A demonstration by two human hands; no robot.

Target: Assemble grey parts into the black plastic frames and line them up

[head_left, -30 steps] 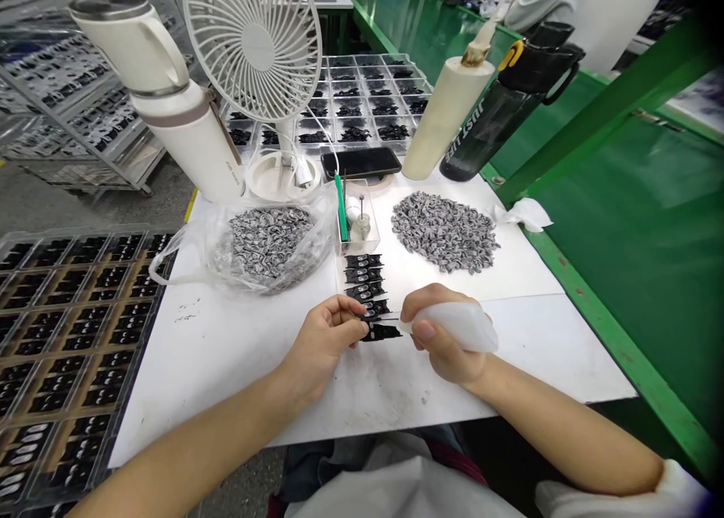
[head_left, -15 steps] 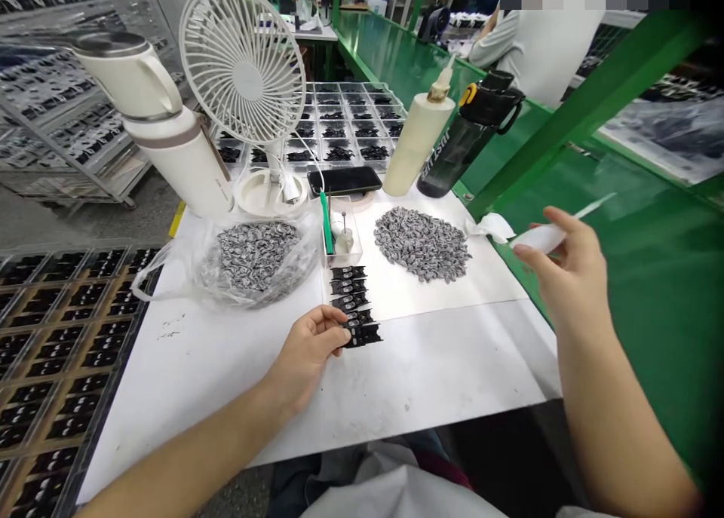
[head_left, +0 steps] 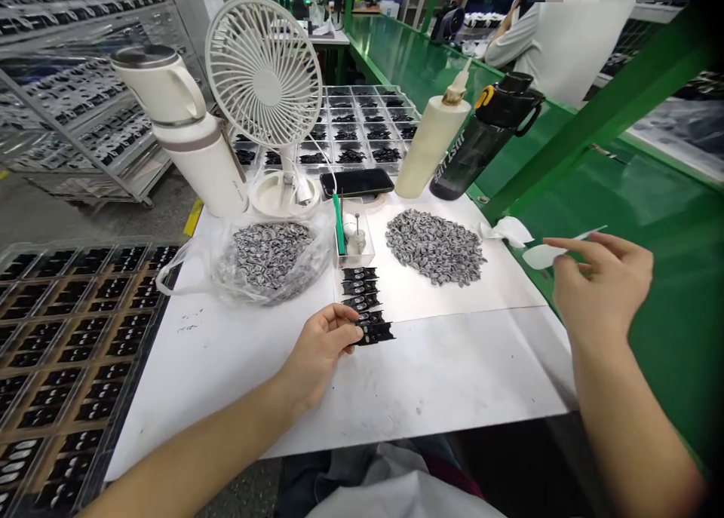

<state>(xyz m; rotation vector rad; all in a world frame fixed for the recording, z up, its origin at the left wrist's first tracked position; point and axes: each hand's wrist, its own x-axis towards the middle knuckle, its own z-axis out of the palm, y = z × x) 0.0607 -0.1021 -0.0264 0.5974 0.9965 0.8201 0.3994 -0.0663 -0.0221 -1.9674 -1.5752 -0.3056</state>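
My left hand (head_left: 322,347) rests on the white table (head_left: 441,375) with fingers pinched on the nearest of a column of small black parts (head_left: 365,303). My right hand (head_left: 602,284) hovers over the green conveyor at the right, fingers curled round a small white squeeze bottle (head_left: 546,254) whose thin nozzle points right. A loose pile of grey metal pieces (head_left: 435,245) lies on the white sheet between the two hands. A clear plastic bag (head_left: 265,255) with more grey pieces lies to the left.
At the back stand a white fan (head_left: 265,73), a white flask (head_left: 189,137), a phone (head_left: 356,182), a cream glue bottle (head_left: 433,142) and a dark water bottle (head_left: 483,133). Trays of black parts (head_left: 68,329) lie left. A green belt (head_left: 650,224) runs right, with another person seated beyond.
My right hand has lifted the white squeeze bottle away from the black parts and carried it right, over the green belt. My left hand has stayed on the black parts.
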